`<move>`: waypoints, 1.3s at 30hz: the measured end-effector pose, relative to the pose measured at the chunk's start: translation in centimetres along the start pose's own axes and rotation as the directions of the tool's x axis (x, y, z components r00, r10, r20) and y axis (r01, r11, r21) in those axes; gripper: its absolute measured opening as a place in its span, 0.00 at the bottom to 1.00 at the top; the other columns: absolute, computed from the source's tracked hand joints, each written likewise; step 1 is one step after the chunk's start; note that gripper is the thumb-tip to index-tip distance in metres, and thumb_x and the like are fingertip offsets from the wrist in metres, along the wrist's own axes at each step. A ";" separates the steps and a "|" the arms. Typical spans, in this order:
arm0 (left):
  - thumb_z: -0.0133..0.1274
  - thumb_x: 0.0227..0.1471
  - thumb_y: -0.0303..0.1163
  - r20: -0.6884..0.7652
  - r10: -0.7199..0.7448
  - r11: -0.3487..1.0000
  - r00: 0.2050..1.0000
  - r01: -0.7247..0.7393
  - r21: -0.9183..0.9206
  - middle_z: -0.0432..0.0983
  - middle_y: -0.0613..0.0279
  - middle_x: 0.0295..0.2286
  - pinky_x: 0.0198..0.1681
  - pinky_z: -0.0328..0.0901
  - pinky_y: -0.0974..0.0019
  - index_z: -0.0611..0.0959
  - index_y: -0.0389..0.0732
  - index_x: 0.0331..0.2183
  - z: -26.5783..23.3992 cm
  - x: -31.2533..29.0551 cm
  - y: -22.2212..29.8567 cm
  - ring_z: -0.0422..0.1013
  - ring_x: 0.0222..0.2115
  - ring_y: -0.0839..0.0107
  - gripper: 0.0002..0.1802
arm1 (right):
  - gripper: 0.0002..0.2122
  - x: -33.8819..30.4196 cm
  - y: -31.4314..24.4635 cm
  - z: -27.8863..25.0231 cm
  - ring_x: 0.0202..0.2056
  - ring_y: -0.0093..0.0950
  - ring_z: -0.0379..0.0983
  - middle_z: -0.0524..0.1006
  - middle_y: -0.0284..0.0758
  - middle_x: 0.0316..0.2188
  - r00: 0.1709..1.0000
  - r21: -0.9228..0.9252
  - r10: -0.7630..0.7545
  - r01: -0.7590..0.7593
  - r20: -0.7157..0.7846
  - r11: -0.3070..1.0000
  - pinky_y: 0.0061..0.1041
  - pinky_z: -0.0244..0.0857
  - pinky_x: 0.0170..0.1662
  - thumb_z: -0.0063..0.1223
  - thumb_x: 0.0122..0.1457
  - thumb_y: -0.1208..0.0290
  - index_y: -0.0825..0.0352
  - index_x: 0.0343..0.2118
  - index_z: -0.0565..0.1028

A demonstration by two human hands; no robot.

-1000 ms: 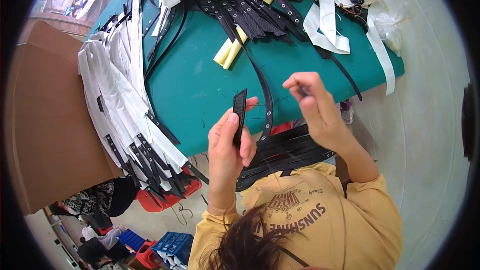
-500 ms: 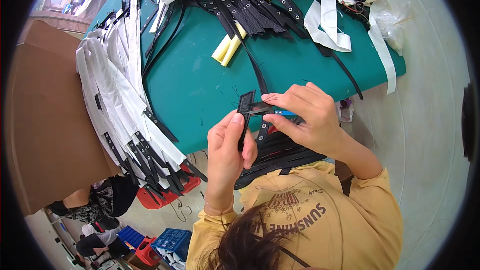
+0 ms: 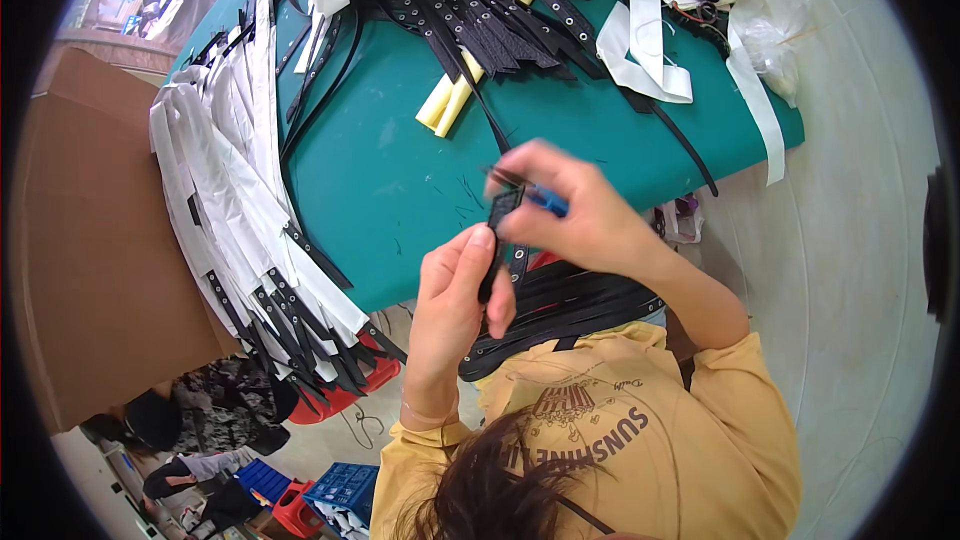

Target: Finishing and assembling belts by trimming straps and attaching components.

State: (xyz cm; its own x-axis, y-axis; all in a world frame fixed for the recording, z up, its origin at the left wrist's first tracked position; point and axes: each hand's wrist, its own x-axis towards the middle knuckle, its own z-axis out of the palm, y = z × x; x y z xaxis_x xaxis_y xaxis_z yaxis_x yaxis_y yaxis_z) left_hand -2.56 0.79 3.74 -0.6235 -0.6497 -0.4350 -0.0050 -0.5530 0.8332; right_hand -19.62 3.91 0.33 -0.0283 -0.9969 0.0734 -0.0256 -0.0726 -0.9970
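Observation:
My left hand point(image 3: 452, 285) is closed on the end of a black strap point(image 3: 507, 202), thumb on top, holding it upright over the table's near edge. Blue-handled thread snips point(image 3: 547, 200) are in my right hand point(image 3: 595, 215), which is partly blurred. Its fingers are right at the strap's upper end, and the dark blades lie just above that end. Whether the blades touch the strap I cannot tell. Behind my hands, an eyelet section of black strap point(image 3: 519, 258) hangs down, and more black straps point(image 3: 570, 305) lie across my lap.
On the green table point(image 3: 360, 180) lie cut thread bits, yellow rolled pieces point(image 3: 448, 105), a bundle of eyelet straps point(image 3: 500, 35) and white strips point(image 3: 645, 70). White-and-black strips point(image 3: 215, 180) drape over the left edge beside a cardboard box point(image 3: 120, 240). Other people are at lower left.
My right hand has moved slightly up and left with the snips, its fingers now over the strap end. The snips have turned, and the left hand keeps its hold.

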 end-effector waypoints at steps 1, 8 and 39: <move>0.31 0.63 0.38 0.010 0.043 0.998 0.999 -0.044 0.048 0.65 0.66 0.12 0.14 0.54 0.78 0.72 0.30 0.41 0.1 0.0 -0.2 0.59 0.10 0.80 0.21 | 0.12 0.3 -0.6 0.4 0.27 0.12 0.64 0.70 0.28 0.28 0.994 0.153 0.110 -0.109 0.004 0.982 0.12 0.60 0.28 0.54 0.57 0.67 0.71 0.37 0.70; 0.56 0.44 0.17 0.205 0.898 -0.021 0.390 -0.428 0.904 0.72 0.65 0.23 0.24 0.64 0.71 0.73 0.35 0.47 0.5 0.4 -4.9 0.65 0.18 0.76 0.24 | 0.08 1.4 -3.4 -0.2 0.18 0.08 0.52 0.62 0.20 0.17 0.974 0.269 0.199 -0.164 -0.109 0.949 0.14 0.44 0.18 0.51 0.59 0.67 0.66 0.29 0.69; 0.37 0.61 0.35 -0.255 0.246 0.961 0.935 -0.203 0.186 0.55 0.73 0.10 0.14 0.46 0.77 0.70 0.32 0.50 1.5 -1.9 -1.2 0.48 0.11 0.85 0.21 | 0.11 -2.3 -0.5 1.6 0.19 0.23 0.63 0.71 0.27 0.19 0.833 -0.707 -0.535 0.291 -0.145 0.644 0.24 0.50 0.27 0.60 0.48 0.72 0.62 0.37 0.77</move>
State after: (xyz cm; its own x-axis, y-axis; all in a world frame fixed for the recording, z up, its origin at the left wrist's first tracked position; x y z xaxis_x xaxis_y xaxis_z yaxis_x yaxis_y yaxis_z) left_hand -2.57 3.47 4.03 -0.3853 -0.8766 -0.2884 -0.0237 -0.3030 0.9527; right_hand -17.93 6.18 0.59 -0.1544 -0.7868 0.5975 -0.7315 -0.3155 -0.6045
